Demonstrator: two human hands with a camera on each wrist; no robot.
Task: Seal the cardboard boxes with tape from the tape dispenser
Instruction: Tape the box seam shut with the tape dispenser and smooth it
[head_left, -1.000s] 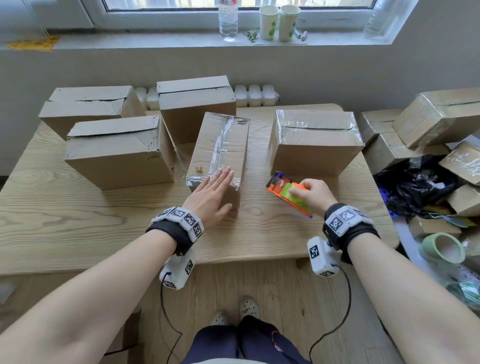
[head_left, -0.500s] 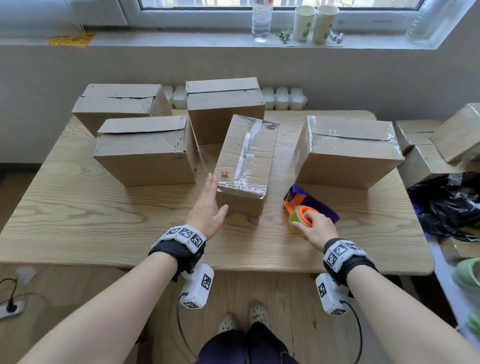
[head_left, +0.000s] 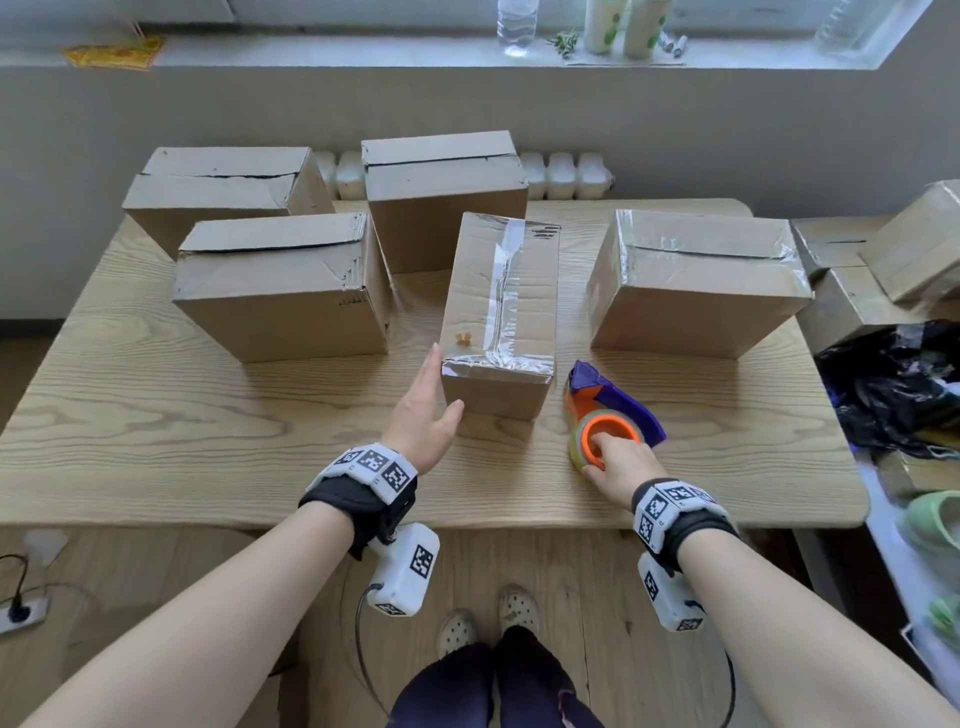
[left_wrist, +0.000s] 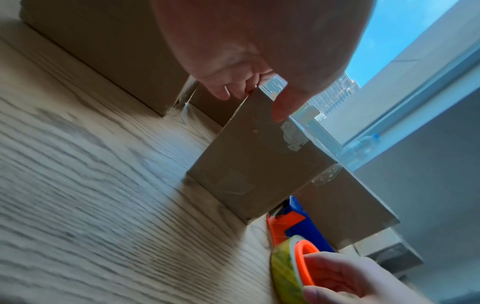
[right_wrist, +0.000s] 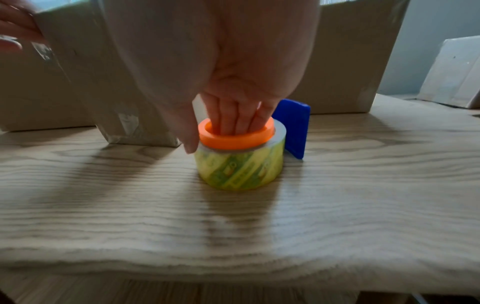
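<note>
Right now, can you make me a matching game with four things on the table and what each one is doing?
Things:
1. left hand
2. right hand
3. tape dispenser
4. narrow taped box

States:
A. lies on the table beside the narrow box
B. fingers pushed into the orange ring
C. flat against the box's left side
D. clear tape strip along its top

Pairs: 1-C, 2-B, 3-A, 4-D

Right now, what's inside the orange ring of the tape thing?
The fingers of the right hand are poked down inside the orange ring of the tape dispenser. Their tips are hidden by the ring, so whether they reach the table can't be seen.
</note>
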